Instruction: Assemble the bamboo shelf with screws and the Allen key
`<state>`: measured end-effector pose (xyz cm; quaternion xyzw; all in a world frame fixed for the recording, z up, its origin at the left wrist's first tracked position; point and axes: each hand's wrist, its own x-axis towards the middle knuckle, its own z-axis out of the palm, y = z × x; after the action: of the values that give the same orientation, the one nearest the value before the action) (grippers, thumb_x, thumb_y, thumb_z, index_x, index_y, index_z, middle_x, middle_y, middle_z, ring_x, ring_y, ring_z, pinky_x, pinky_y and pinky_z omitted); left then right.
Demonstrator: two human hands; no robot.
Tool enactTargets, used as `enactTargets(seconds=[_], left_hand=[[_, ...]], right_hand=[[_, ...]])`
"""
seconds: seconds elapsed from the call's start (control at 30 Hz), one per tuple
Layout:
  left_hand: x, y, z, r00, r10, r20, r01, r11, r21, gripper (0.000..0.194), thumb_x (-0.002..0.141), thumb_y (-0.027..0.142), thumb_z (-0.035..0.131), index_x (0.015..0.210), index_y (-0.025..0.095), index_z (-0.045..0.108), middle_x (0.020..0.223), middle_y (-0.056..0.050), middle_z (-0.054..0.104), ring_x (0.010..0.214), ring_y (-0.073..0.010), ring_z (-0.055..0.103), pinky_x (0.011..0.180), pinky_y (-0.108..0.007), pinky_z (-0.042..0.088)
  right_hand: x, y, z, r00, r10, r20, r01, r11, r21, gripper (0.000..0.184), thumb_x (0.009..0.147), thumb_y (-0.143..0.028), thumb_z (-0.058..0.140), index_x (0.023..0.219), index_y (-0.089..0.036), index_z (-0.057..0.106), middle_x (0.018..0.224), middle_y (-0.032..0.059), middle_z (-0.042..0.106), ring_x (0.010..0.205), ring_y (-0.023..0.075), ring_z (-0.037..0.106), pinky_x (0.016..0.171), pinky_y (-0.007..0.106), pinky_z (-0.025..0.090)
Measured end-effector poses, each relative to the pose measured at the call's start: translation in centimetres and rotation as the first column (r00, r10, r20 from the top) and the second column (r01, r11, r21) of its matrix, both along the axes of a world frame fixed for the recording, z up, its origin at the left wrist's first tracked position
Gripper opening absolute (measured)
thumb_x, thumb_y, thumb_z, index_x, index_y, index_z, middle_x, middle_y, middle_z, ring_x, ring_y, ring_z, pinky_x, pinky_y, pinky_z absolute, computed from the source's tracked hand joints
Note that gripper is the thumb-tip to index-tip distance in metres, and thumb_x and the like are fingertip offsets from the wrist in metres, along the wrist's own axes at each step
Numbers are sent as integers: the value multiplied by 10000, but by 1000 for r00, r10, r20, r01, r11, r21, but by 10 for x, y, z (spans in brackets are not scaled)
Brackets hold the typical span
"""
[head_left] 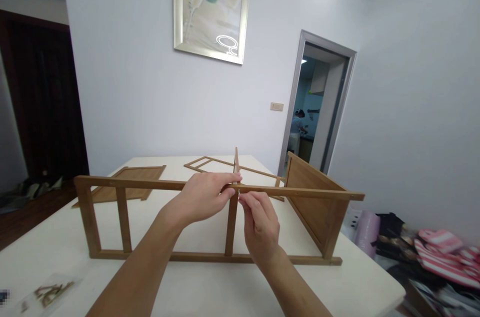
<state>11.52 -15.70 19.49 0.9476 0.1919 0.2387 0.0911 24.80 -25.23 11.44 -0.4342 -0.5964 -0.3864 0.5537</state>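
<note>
"What's nearest on the table?"

"At the near left of the white table, a clear plastic bag with small brownish pieces. Beyond it the wooden frame stands on one long side, stretching left to right."

"And the hands?"

"Both at the middle of its top rail. The left hand has thumb and fingers clamped on that rail. The right hand pinches a small shiny metal piece just under it, thumb and fingers together, beside the middle crosspiece."

"What joins the frame on the right?"

"A wooden panel meets its right end and reaches toward the far side. Farther left, another panel lies flat; a slim ladder-like frame lies at the far middle."

"Past the table?"

"A framed picture on the wall, and right of it a doorway with a person in the far room."
</note>
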Motion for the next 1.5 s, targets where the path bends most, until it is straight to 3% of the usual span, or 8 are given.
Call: enactTargets(seconds=[0.23,0.47,0.77,1.07,1.33,1.5], left_hand=[[-1,-1,1,1000,-1,5,1,1000,5,423,878,296,425,1250,376,608,1259,82,647,1132,-201,618,961,-318,461],[-1,-2,1,1000,-4,9,4,1000,4,420,889,297,416,1257,373,604,1277,81,635,1158,-195,604,983,-312,447],[-1,-2,2,1000,-2,0,2,1000,-4,438,884,287,409,1271,369,596,1294,85,622,1163,-197,598,984,-313,450],[-2,-1,1,1000,-23,-3,23,1000,8,424,870,362,468,1277,365,587,1304,74,617,1160,-204,600,958,-309,459],[-3,-2,2,1000,-26,-10,26,999,23,440,862,479,502,1278,358,585,1318,59,610,1185,-215,587,1001,-317,434],[-2,-2,3,1000,-13,-15,14,1000,19,419,871,462,496,1266,363,594,1314,60,612,1179,-216,589,986,-316,438]], right_hand=[[7,1,-4,989,-119,92,122,992,-34,275,863,-85,562,1106,-195,629,905,69,591,808,173,556,640,291,493],[1,-9,13,959,-204,198,222,972,-74,247,871,-63,536,1065,-190,621,871,79,580,807,186,504,676,321,474],[-2,-11,18,981,-174,89,185,972,-141,167,885,-109,548,971,-198,660,853,69,597,781,169,530,640,297,472],[10,-8,10,994,-108,-13,108,994,-23,81,852,-156,645,905,-201,605,773,30,643,694,134,607,623,255,504],[16,-9,2,996,-86,34,85,996,15,265,837,-67,578,1073,-187,574,862,67,683,768,160,658,622,269,524],[18,-12,-1,977,-188,101,188,982,4,200,822,-72,568,993,-175,555,773,46,667,641,137,618,580,262,467]])
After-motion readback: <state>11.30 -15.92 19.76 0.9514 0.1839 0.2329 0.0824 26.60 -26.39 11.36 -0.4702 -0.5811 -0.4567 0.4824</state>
